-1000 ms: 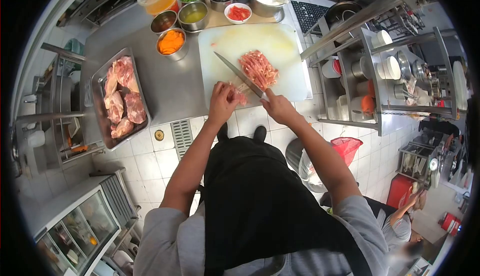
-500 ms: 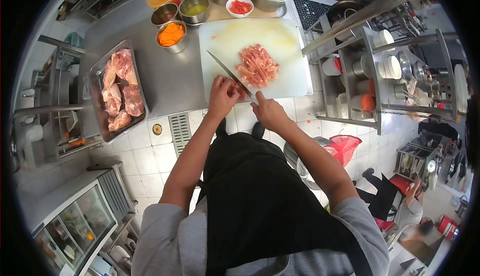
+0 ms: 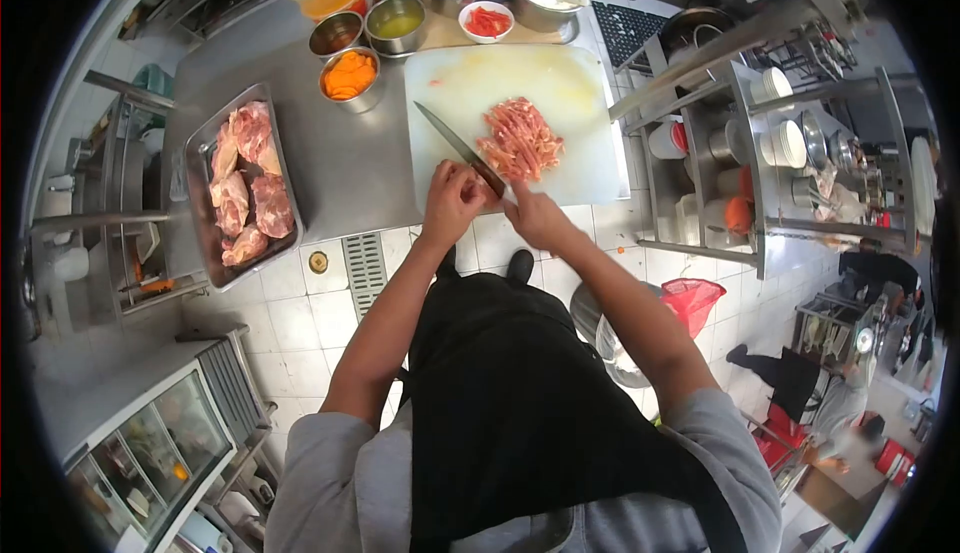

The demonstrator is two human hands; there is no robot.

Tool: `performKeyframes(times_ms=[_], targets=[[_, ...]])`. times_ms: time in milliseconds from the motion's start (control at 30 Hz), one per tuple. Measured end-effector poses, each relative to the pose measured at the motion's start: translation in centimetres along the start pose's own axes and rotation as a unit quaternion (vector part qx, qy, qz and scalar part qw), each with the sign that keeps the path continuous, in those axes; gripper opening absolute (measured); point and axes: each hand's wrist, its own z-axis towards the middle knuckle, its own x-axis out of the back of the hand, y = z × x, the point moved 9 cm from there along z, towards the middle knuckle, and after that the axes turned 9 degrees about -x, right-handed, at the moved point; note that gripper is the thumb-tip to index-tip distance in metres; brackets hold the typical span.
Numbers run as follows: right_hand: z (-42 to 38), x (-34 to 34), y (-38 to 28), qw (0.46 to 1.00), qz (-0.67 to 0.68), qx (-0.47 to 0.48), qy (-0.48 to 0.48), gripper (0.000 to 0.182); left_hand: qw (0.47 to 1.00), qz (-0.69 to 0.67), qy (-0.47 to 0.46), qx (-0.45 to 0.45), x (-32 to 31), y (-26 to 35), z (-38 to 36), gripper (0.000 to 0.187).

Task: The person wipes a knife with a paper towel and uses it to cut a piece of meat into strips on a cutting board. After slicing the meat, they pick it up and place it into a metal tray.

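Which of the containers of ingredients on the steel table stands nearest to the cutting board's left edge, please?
The metal bowl of orange pieces; no other holds orange pieces.

This is a working restaurant-style kitchen: a stainless-steel worktop (image 3: 340,168) carries metal tubs of prepared ingredients at twelve o'clock and a tray of raw meat (image 3: 240,253) at ten. Steel shelving (image 3: 755,153) stacked with white bowls (image 3: 787,143) stands at two, a glass-topped cabinet (image 3: 160,433) at eight, over white floor tiles (image 3: 273,328) with a drain grate (image 3: 364,268).
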Motion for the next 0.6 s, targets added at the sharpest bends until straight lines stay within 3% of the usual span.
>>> performKeyframes(times_ms=[67,200,367,600], targets=[[1.4,2.0,-0.8,0.999,0.03,0.011,0.003,0.039,0.995,-0.063,-0.025,0.073,-0.3,-1.4,0.0,0.021],[0.0,3.3,-0.4,0.998,0.032,-0.042,-0.023,0.04,0.996,-0.081,-0.008,0.035,0.7,-0.6,-0.2,0.019],[-1.4,2.1,-2.9,1.0,0.022,-0.008,0.009,0.041,1.0,0.009,-0.013,-0.019,0.6,0.3,0.2,0.02],[-7.2,0.6,0.6,0.996,-0.04,-0.073,-0.036,0.042,1.0,0.005,0.0,0.015,-0.2,-0.9,-0.2,0.018]])
